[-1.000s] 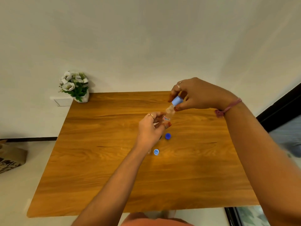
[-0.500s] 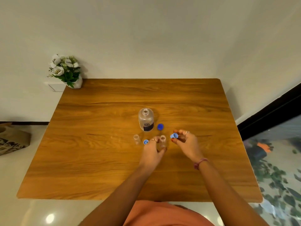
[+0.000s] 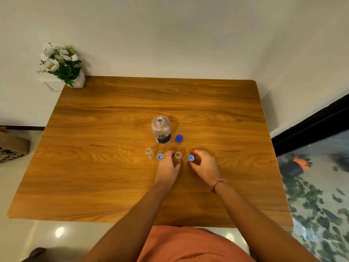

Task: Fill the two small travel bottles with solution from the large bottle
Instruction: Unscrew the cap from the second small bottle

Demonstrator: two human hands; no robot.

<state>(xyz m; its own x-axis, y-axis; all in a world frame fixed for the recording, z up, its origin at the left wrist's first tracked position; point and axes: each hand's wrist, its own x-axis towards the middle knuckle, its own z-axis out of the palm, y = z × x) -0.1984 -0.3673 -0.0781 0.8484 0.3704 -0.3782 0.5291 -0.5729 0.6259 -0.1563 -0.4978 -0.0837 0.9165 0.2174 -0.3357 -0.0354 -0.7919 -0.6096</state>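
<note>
Centrally, left hand (image 3: 168, 168) grips a small bottle (image 3: 177, 157); right hand (image 3: 203, 164) pinches a cap (image 3: 191, 158); table (image 3: 113, 176) edges lie well apart.

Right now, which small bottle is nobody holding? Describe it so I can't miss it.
Start at the large open bottle mid-table. Just nearer and to its left stands a small clear travel bottle, uncapped. Unlike its twin in the left hand, it stands alone, left of a blue cap.

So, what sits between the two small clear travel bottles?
Head view: a light blue cap, beside the left hand holding the right-side bottle; other bottle stands free.
</note>
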